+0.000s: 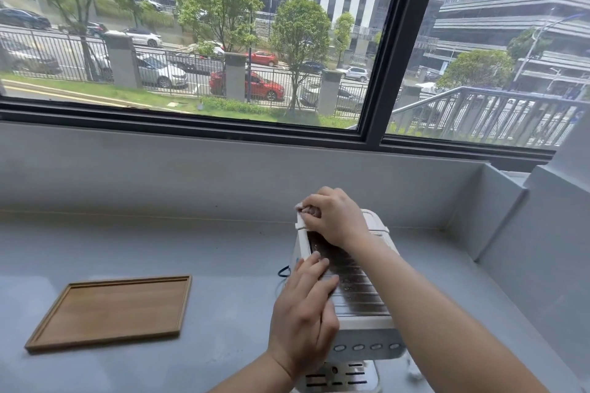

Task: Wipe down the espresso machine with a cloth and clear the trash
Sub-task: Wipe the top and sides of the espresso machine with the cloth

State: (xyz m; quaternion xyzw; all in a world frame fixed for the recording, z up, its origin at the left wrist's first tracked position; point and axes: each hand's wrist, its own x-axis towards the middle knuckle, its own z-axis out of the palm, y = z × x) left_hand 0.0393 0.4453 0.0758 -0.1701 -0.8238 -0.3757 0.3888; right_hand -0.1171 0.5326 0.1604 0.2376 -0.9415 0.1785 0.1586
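Our right hand (335, 217) is clamped on the cloth (299, 208) at the espresso machine's (351, 281) back edge; our left hand (305, 306) lies flat, steadying it on the tabletop (223, 265). Hard wiping may tip the machine.

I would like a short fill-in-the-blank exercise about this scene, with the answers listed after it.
1. The right hand presses a white cloth on the machine's ____ corner.
2. The left hand rests on the machine's ____ side.
3. The wooden tray lies to the ____ of the machine.
4. Behind the counter is a large ____.

Answers: rear; left; left; window
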